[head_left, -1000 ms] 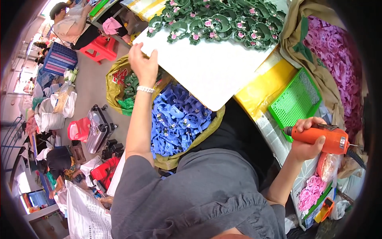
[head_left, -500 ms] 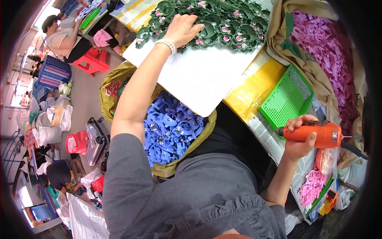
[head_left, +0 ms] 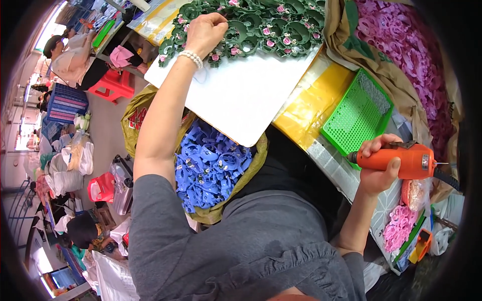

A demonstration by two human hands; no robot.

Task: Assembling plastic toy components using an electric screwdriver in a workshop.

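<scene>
My left hand (head_left: pixel 207 34), a pearl bracelet at its wrist, is over the left part of a mass of dark green plastic pieces with pink flowers (head_left: pixel 246 35). Its fingers are pinched together there; whatever they hold is too small to make out. Those pieces cover the far part of a white board (head_left: pixel 246 95). On the right, my right hand (head_left: pixel 379 168) is wrapped round an orange corded electric screwdriver (head_left: pixel 401 163), held roughly level with its dark nose to the left. The green perforated tray (head_left: pixel 346 115) lies just beyond this hand, with many small metal bits at its far end.
A yellow sack of blue plastic pieces (head_left: pixel 211 165) stands below the board. At the right are a big brown sack of pink pieces (head_left: pixel 401 55) and a pink heap (head_left: pixel 399 228). A red stool (head_left: pixel 113 85) and a seated person (head_left: pixel 75 60) are at the far left.
My left hand has moved left and its spread fingers have closed into a pinch. My right hand still grips the screwdriver. The whole view has shifted slightly.
</scene>
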